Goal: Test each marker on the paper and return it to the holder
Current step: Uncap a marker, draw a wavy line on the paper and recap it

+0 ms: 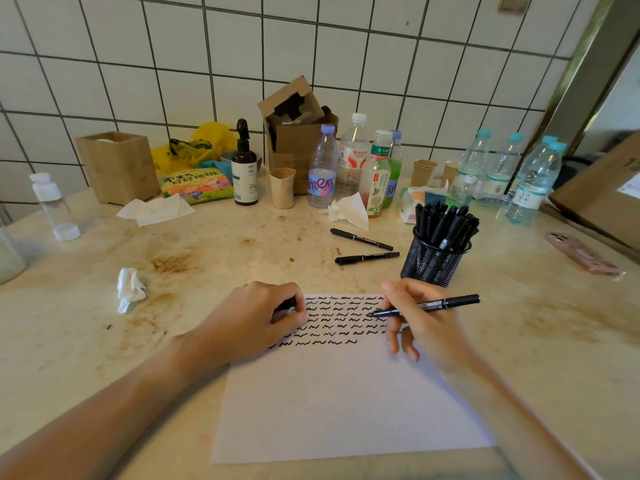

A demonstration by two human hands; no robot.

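I see the right hand (420, 323) pinching a slim black marker (427, 305), tip down on the squiggle rows | white paper (346, 403) flat on the mottled stone tabletop (207, 244); left hand (256, 317) curled, grip clamped on a small black cap, I think | mesh holder (433, 263) full, just beyond; two loose markers (363, 245) beside it

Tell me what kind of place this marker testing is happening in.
Probably a break-room or utility counter rather than a proper desk: a stained stone-look countertop against a white tiled wall, crowded with water bottles, paper cups and a pump soap bottle.
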